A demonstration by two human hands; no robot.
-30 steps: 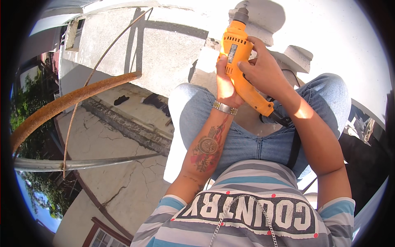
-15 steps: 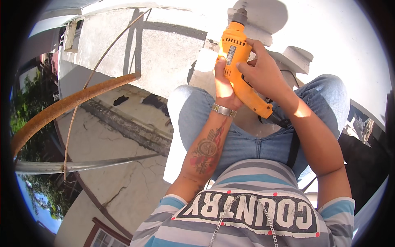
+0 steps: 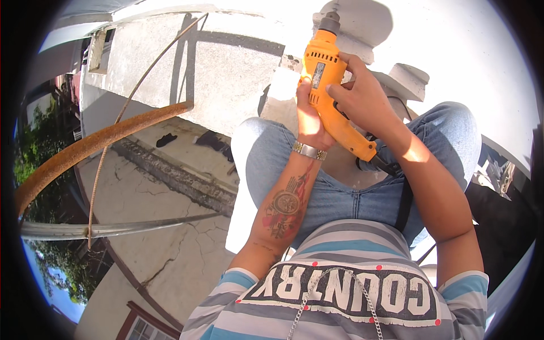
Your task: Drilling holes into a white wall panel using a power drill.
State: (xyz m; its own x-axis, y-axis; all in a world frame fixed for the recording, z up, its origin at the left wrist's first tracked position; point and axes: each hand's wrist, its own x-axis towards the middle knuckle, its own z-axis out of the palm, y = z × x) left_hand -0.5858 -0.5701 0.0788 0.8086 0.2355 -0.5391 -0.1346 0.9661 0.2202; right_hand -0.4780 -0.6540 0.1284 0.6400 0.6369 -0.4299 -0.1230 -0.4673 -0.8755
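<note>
An orange power drill lies across both hands above my bent knees, its dark chuck pointing away from me and a bit fitted at the tip. My left hand wraps the drill's body from the left and below, thumb along its side. From the right, my right hand grips the body, index finger near the front and thumb on the top face. The drill's handle slants down to the right, with a black cord at its end. The undersides of both palms are hidden.
A rusty curved pipe and a grey metal pipe cross the left side, with a thin rod leaning over them. Beyond stands a pale concrete ledge. Far below on the left lies cracked ground. Stepped white concrete rises at right.
Almost nothing differs. Both hands keep the same hold on the drill, which has shifted only very slightly.
</note>
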